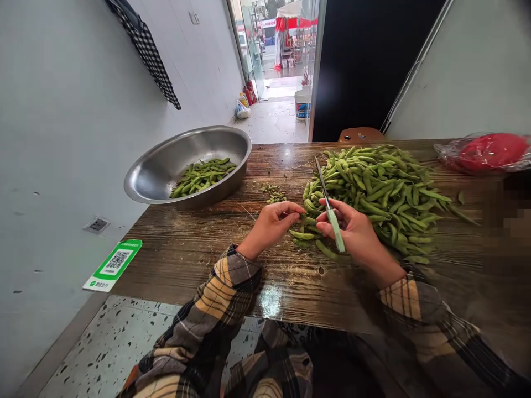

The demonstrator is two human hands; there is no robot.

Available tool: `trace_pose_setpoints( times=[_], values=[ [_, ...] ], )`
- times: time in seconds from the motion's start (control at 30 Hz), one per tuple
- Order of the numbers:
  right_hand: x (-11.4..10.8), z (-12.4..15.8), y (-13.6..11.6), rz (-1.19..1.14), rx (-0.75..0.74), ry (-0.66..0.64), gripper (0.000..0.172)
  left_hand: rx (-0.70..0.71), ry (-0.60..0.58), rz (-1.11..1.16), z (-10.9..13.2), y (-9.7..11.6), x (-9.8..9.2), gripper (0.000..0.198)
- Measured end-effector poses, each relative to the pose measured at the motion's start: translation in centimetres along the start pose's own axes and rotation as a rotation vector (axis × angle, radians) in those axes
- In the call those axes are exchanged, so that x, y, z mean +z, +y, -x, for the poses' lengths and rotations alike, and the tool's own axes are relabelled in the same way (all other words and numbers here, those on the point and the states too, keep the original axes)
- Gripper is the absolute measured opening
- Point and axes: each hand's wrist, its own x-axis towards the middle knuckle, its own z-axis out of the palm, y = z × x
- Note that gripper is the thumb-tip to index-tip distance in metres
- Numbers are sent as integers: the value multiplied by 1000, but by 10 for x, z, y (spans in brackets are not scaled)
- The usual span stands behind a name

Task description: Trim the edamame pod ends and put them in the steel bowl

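Observation:
My right hand [357,232] grips scissors [329,210] with pale green handles, blades pointing away over a big pile of green edamame pods [381,190] on the dark wooden table [199,249]. My left hand [271,224] is pinched closed at the pile's near left edge, fingertips on a pod [301,234]; whether it grips it is unclear. A steel bowl [166,166] at the far left holds several trimmed pods [203,177]. Small cut pod tips [274,193] lie between bowl and pile.
A red object in clear plastic [489,152] sits at the table's far right. A white wall runs along the left, with a green QR sign [114,265] at its foot. A chair back [360,134] shows beyond the table. An open doorway lies ahead.

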Motion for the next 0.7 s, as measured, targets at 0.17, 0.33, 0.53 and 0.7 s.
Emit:
trace_pose_setpoints(
  times=[0.17,0.33,0.53,0.7],
  values=[
    [7,1,-6,-104,48,-34,54,18,-8,-2,1,1,6,18],
    [12,3,-8,-137,46,4,49,-53,1,254,3,3,12,29],
    [16,4,-7,-160,30,91,49,-131,-112,371,5,-1,24,18],
    [18,4,-3,-92,-23,74,50,-121,-89,465,6,-5,27,17]
  ],
)
